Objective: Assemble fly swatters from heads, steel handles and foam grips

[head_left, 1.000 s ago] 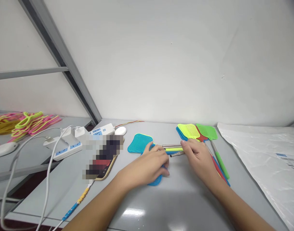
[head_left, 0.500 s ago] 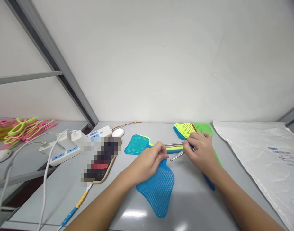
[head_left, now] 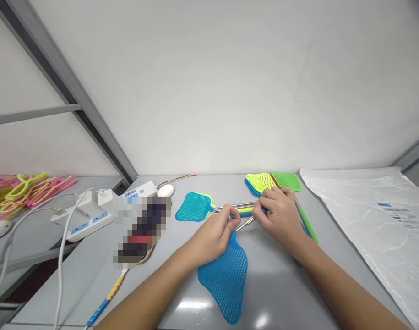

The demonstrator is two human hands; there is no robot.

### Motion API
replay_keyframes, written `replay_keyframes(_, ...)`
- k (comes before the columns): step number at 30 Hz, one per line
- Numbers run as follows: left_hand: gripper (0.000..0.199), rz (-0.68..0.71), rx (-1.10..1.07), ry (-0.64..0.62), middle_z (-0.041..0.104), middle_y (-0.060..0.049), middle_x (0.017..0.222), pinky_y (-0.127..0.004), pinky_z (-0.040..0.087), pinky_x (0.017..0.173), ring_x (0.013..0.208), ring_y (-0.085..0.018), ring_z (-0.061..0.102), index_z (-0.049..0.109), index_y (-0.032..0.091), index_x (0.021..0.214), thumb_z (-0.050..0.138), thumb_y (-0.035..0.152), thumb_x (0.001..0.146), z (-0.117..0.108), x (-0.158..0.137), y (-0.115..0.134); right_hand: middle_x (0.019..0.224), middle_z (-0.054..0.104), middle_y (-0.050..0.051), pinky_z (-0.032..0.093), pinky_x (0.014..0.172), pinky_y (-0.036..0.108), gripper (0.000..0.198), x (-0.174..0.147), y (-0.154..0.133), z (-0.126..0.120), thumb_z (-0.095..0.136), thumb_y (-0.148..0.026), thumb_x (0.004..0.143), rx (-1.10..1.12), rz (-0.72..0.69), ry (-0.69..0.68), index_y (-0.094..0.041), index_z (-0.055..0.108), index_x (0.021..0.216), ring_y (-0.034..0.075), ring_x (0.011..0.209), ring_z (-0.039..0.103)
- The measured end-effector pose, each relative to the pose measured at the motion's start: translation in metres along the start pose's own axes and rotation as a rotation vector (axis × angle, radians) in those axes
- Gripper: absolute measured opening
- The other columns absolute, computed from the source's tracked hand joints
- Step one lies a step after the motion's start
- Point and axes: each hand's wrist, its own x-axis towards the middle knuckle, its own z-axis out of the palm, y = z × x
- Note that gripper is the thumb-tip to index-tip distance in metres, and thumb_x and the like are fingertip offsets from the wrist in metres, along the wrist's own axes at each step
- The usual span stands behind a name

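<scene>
My left hand [head_left: 218,231] is closed, thumb and fingers pinching the neck of a blue fly swatter head [head_left: 226,275] that hangs toward me over the table. Wrapped round a telescopic metal rod [head_left: 245,223] is my right hand [head_left: 276,213]; the rod's tip points left and meets the neck of the blue head at my left fingertips. Whether the two are joined is hidden by my fingers. Behind my hands lie fly swatters with a blue head [head_left: 193,207] over a yellow one, metal rods and yellow and blue handles [head_left: 243,212].
Yellow [head_left: 260,182] and green swatter heads [head_left: 286,181] lie near the wall, a green handle [head_left: 308,225] beside my right wrist. At right is a white plastic bag [head_left: 360,220]. A phone [head_left: 147,229], power strips [head_left: 92,224] and cables occupy the left.
The rod in my right hand has moved left, closing the gap to the blue swatter head's neck. The head hangs slightly lower in view, and the camera view has shifted a little.
</scene>
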Motion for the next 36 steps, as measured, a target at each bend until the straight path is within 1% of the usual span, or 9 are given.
replay_keyframes(5,0.021,0.0,-0.034,-0.023,0.055,0.001,0.085,-0.026,0.036,0.071,0.077,-0.013,0.05,0.048,0.021,0.093,0.033,0.034,0.098,-0.001,0.001,0.0,0.058,0.047,-0.003,0.027,0.077,0.036,0.03,-0.001,-0.001,0.001,0.05,-0.019,0.083,0.009,-0.017,0.016,-0.017,0.05,0.053,0.011,0.062,0.042)
replay_keyframes(8,0.022,-0.006,-0.058,-0.026,0.055,0.001,0.085,-0.026,0.037,0.073,0.079,-0.014,0.05,0.049,0.02,0.092,0.034,0.035,0.097,-0.002,0.002,-0.001,0.058,0.047,-0.003,0.027,0.077,0.036,0.03,-0.001,-0.001,0.003,0.05,-0.019,0.083,0.015,-0.016,0.025,-0.017,0.05,0.053,0.011,0.062,0.041)
replay_keyframes(19,0.027,-0.011,-0.136,-0.083,0.052,0.001,0.082,-0.025,0.036,0.072,0.077,-0.013,0.046,0.048,0.019,0.088,0.034,0.04,0.097,-0.004,0.001,-0.003,0.058,0.047,-0.003,0.026,0.077,0.035,0.031,-0.002,-0.007,0.002,0.048,-0.019,0.083,0.037,0.019,-0.015,-0.017,0.048,0.052,0.011,0.062,0.042)
replay_keyframes(25,0.036,-0.045,-0.236,-0.091,0.049,0.001,0.08,-0.024,0.037,0.073,0.076,-0.013,0.044,0.05,0.019,0.088,0.03,0.048,0.097,-0.005,0.002,-0.009,0.056,0.047,-0.002,0.025,0.073,0.034,0.032,-0.004,-0.011,0.004,0.046,-0.018,0.083,0.072,0.104,-0.08,-0.017,0.046,0.051,0.011,0.062,0.042)
replay_keyframes(29,0.043,-0.123,-0.338,-0.142,0.045,0.003,0.074,-0.023,0.036,0.064,0.067,-0.011,0.04,0.05,0.02,0.091,0.025,0.054,0.095,-0.008,0.001,-0.01,0.055,0.048,-0.002,0.023,0.071,0.034,0.033,-0.005,-0.014,0.006,0.046,-0.017,0.082,0.125,0.148,-0.112,-0.017,0.045,0.05,0.012,0.061,0.041)
replay_keyframes(33,0.05,-0.2,-0.422,-0.18,0.04,0.005,0.063,-0.023,0.033,0.057,0.057,-0.011,0.036,0.049,0.021,0.092,0.019,0.06,0.093,-0.013,0.0,-0.008,0.056,0.05,-0.003,0.022,0.069,0.033,0.033,-0.005,-0.017,0.004,0.046,-0.017,0.083,0.202,0.205,-0.216,-0.017,0.044,0.049,0.012,0.062,0.042)
replay_keyframes(36,0.053,-0.214,-0.452,-0.205,0.036,0.007,0.058,-0.022,0.031,0.054,0.053,-0.011,0.034,0.05,0.021,0.093,0.017,0.062,0.092,-0.012,-0.001,-0.008,0.058,0.051,-0.003,0.022,0.069,0.033,0.034,-0.006,-0.02,0.003,0.047,-0.018,0.083,0.217,0.24,-0.306,-0.017,0.044,0.05,0.012,0.064,0.042)
